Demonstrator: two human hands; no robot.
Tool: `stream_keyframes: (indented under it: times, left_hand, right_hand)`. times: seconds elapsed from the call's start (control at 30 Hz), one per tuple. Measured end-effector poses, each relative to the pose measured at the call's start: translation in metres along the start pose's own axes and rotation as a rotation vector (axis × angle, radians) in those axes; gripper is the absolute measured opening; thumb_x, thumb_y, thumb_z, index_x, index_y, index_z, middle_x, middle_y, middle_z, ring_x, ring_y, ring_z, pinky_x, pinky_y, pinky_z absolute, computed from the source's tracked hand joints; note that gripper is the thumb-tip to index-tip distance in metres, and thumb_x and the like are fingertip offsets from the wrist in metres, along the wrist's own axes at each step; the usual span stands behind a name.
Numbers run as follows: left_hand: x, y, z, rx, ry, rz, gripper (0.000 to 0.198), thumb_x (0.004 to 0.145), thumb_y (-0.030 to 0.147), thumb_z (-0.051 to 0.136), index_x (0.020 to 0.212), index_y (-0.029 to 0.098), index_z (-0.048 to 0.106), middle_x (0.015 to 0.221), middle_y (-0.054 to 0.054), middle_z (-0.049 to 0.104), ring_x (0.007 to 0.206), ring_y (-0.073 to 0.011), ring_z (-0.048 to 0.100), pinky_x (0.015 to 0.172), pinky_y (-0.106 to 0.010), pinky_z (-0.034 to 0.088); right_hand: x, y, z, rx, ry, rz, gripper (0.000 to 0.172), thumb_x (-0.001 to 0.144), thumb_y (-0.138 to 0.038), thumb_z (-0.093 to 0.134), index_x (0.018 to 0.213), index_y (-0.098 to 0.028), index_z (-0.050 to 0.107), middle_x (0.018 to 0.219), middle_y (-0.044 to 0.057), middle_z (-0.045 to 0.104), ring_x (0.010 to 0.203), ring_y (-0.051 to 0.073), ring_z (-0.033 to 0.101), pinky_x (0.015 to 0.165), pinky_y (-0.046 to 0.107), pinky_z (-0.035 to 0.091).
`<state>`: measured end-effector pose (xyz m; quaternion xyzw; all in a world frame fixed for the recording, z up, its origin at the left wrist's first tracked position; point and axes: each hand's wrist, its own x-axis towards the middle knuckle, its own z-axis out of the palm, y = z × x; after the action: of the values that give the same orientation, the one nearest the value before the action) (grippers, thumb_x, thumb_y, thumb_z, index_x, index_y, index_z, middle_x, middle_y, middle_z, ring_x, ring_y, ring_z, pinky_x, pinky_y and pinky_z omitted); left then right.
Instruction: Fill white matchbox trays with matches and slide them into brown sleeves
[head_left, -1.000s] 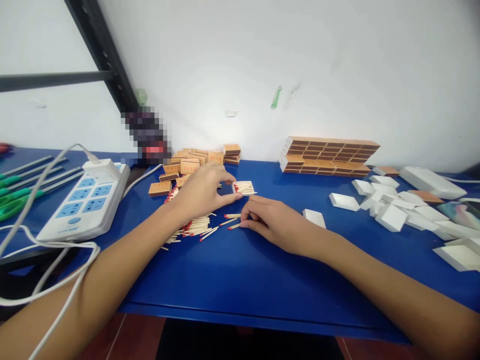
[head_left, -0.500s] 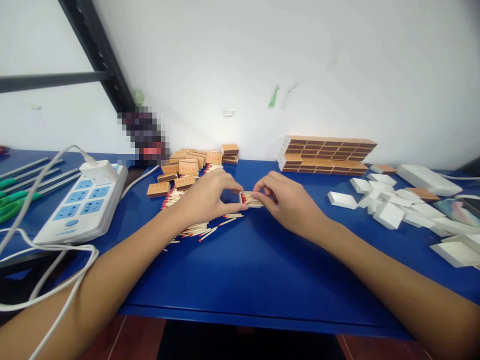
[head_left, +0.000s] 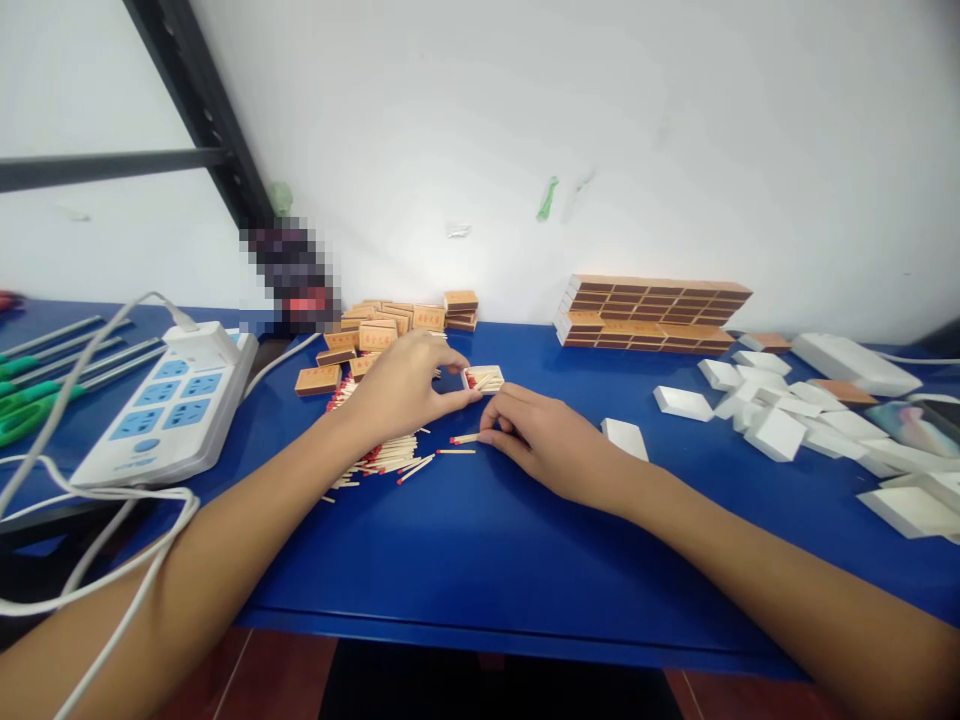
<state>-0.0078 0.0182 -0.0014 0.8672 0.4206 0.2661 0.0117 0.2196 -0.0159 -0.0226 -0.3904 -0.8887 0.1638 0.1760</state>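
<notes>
A small white matchbox tray [head_left: 493, 372] with red-tipped matches in it lies at the middle of the table. The thumb and forefinger of my left hand [head_left: 409, 385] are closed about its left end. Just in front of the tray, my right hand [head_left: 536, 435] pinches the plain ends of matches [head_left: 466, 438], their red heads pointing left. One loose match [head_left: 456, 452] lies just below them. A heap of matches [head_left: 394, 455] spreads under and in front of my left hand, partly hidden by it.
Labelled matchboxes [head_left: 397, 318] are piled behind my left hand. Stacked matchboxes [head_left: 652, 310] stand by the wall. White trays [head_left: 780, 430] lie scattered at right, and one tray [head_left: 624, 438] lies beside my right wrist. A power strip [head_left: 161, 420], cables and green-handled tools [head_left: 45, 390] are at left.
My right hand has moved from the tray down and left to loose matches, now pinching them. The tray has shifted slightly back and left with my left hand.
</notes>
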Motion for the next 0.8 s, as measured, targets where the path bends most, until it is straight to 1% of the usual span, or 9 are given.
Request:
stream_keyframes:
  times: [0.27,0.47,0.6,0.8]
  left_hand:
    - [-0.001,-0.005,0.001,0.020,-0.002,0.000,0.023,0.092,0.041,0.079,0.100,0.020,0.080,0.102,-0.007,0.080,0.102,-0.0275,0.068,0.087,-0.041,0.050]
    - [-0.001,-0.006,0.001,0.019,-0.031,-0.013,0.026,0.092,0.045,0.078,0.099,0.020,0.080,0.103,-0.008,0.079,0.102,-0.0284,0.067,0.087,-0.041,0.049]
    - [-0.001,-0.008,0.002,0.038,-0.036,-0.006,0.026,0.091,0.043,0.080,0.101,0.019,0.080,0.098,-0.009,0.078,0.099,-0.0283,0.066,0.088,-0.041,0.048]
    - [0.000,-0.005,0.003,-0.003,-0.105,0.031,0.030,0.091,0.046,0.081,0.106,0.020,0.080,0.099,-0.008,0.077,0.098,-0.0268,0.065,0.086,-0.039,0.047]
  right_hand:
    - [0.000,0.008,-0.007,-0.026,-0.041,0.072,0.014,0.107,-0.028,0.057,0.096,-0.021,0.063,0.099,0.004,0.064,0.081,0.017,0.058,0.071,0.031,0.042]
    - [-0.001,0.014,-0.008,-0.030,-0.037,0.047,0.018,0.108,-0.031,0.055,0.095,-0.022,0.062,0.096,0.004,0.063,0.081,0.018,0.059,0.070,0.031,0.041]
    - [0.000,0.015,-0.015,-0.030,0.019,0.027,0.013,0.106,-0.027,0.056,0.096,-0.022,0.062,0.098,0.004,0.064,0.079,0.017,0.057,0.070,0.030,0.041]
    - [0.005,0.026,-0.022,-0.061,0.202,0.054,0.008,0.104,-0.026,0.060,0.097,-0.021,0.062,0.095,0.004,0.062,0.076,0.017,0.055,0.069,0.030,0.038]
